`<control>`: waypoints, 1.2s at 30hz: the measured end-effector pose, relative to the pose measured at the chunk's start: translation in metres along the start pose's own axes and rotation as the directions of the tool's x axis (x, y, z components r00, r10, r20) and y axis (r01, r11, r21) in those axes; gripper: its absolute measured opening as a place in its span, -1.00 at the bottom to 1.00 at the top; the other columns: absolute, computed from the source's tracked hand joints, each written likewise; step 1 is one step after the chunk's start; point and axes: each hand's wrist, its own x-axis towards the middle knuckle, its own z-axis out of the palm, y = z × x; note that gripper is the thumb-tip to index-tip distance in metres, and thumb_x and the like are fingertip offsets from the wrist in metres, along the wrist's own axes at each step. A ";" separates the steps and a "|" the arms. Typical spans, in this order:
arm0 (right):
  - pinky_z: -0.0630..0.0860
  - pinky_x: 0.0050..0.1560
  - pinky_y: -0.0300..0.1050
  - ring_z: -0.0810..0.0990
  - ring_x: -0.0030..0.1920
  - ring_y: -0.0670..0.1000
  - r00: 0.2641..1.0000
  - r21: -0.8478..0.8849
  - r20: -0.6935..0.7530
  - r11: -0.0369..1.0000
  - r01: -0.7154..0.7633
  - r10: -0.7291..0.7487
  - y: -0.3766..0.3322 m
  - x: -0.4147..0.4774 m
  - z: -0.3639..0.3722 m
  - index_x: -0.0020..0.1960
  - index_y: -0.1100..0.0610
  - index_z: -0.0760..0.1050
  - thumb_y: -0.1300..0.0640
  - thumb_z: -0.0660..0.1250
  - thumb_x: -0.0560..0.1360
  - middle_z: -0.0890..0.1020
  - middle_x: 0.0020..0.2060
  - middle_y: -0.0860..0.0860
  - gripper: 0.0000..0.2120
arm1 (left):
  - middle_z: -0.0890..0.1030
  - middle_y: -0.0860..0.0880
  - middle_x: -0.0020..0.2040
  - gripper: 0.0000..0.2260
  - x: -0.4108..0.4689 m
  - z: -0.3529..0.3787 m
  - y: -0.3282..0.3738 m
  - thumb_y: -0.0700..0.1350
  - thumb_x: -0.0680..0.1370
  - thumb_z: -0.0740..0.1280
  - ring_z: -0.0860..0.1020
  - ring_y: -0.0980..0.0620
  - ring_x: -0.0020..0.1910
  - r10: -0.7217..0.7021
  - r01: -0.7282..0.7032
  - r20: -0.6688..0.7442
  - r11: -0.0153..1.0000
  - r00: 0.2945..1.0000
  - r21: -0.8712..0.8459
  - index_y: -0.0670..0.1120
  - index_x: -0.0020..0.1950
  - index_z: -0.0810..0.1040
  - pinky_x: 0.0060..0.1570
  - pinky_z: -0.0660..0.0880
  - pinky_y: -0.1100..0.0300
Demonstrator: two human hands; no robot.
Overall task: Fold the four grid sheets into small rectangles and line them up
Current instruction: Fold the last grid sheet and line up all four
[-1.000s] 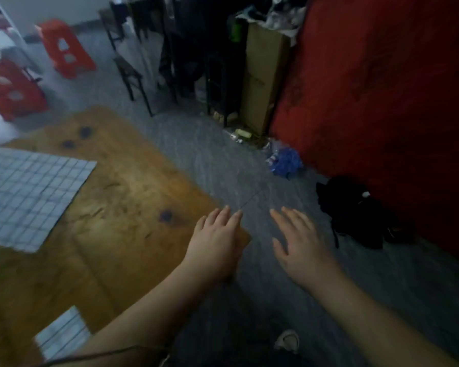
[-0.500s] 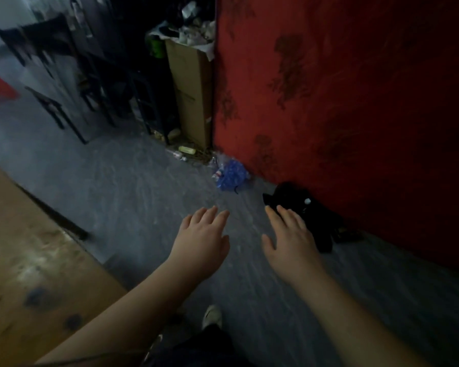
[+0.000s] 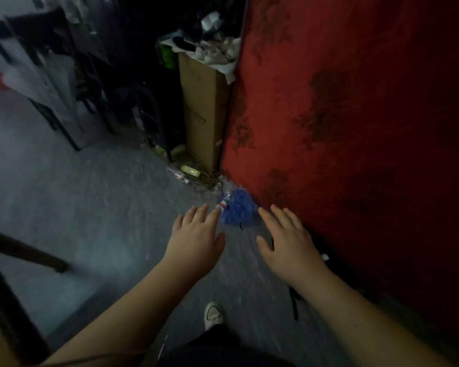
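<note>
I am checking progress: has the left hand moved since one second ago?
Yes. The left hand went right, toward the red wall: it now shows beside the blue bag, before well short of it.

Matt grey floor point(image 3: 64, 207) — cardboard box point(image 3: 202, 107), rough red wall point(image 3: 355, 128).

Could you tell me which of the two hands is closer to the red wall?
The right hand, just beside the red wall; the left hand is over the grey floor, farther away.
</note>
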 end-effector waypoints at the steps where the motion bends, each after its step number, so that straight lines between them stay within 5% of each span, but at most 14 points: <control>1: 0.05 0.57 0.06 -0.06 0.61 0.05 1.000 0.002 0.013 1.000 0.018 -0.018 -0.008 0.023 -0.004 0.64 -0.08 0.02 -0.17 0.14 0.64 0.04 0.64 -0.03 -0.37 | 0.19 -0.04 0.62 -0.44 0.017 -0.009 -0.012 0.17 0.64 0.14 0.11 -0.10 0.59 -0.020 0.020 -0.006 1.000 1.000 0.005 0.07 0.61 0.12 0.53 0.12 -0.09; 16: 0.02 0.57 0.03 -0.06 0.61 -0.01 0.889 0.066 0.111 0.896 0.439 -0.444 -0.154 0.372 -0.016 0.64 -0.11 0.01 -0.15 0.12 0.64 0.06 0.63 -0.07 -0.38 | 0.18 -0.01 0.62 -0.45 0.203 -0.107 -0.193 0.19 0.64 0.13 0.11 -0.09 0.60 -0.422 0.427 -0.116 0.904 0.899 0.025 0.10 0.60 0.14 0.55 0.09 -0.06; 25: 0.04 0.59 0.07 -0.05 0.62 0.04 0.693 0.069 0.204 0.716 0.695 -0.692 -0.328 0.585 -0.016 0.65 -0.07 -0.03 -0.16 0.09 0.66 0.06 0.63 -0.02 -0.38 | 0.22 -0.01 0.61 -0.47 0.328 -0.190 -0.340 0.16 0.64 0.15 0.14 -0.07 0.59 -0.688 0.687 -0.203 0.721 0.697 -0.090 0.08 0.60 0.17 0.54 0.10 -0.05; 36: 0.06 0.57 0.09 -0.03 0.62 0.07 0.488 0.044 0.285 0.520 0.853 -0.825 -0.593 0.692 0.034 0.65 -0.04 0.00 -0.15 0.08 0.66 0.09 0.63 0.00 -0.38 | 0.19 -0.03 0.61 -0.47 0.338 -0.246 -0.566 0.12 0.65 0.15 0.13 -0.08 0.59 -0.866 0.841 -0.218 0.493 0.450 -0.222 0.05 0.60 0.16 0.54 0.12 -0.07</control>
